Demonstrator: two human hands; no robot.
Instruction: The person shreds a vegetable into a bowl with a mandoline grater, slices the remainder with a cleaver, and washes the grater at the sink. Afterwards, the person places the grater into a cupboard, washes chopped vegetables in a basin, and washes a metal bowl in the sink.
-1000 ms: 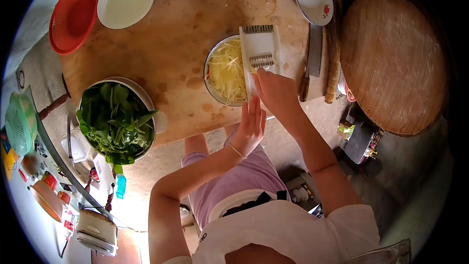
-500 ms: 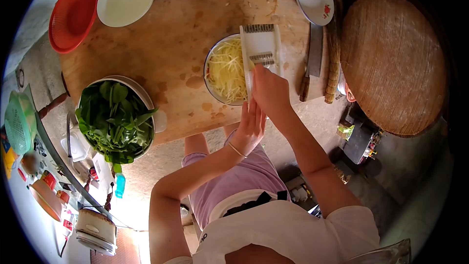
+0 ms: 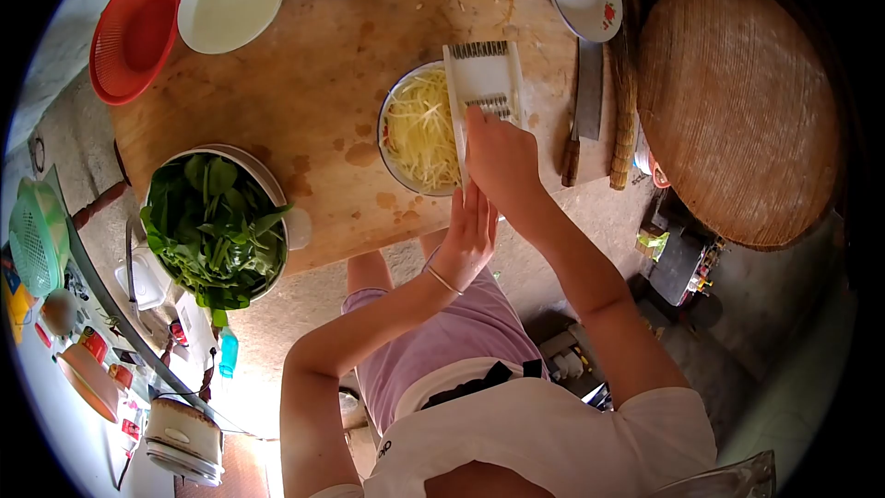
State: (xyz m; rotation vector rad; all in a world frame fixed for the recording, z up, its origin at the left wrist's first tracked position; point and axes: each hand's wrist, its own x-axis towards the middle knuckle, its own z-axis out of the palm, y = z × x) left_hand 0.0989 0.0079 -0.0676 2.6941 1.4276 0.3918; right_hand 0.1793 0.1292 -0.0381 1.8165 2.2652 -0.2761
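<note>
Wooden table (image 3: 313, 83), grater (image 3: 479, 77) lengthwise fore-and-aft

A white grater (image 3: 479, 78), right hand (image 3: 502, 155) on its face, left hand (image 3: 471, 238) at its near end, overlaps a bowl (image 3: 384, 149).

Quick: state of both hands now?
Left hand: straight-fingered at near end of flat white rectangular grater; grip can't be told.
Right hand: closed over grater's face; contents hidden.

A kitchen: grater (image 3: 478, 77), cleaver (image 3: 589, 92), greens (image 3: 214, 221)
</note>
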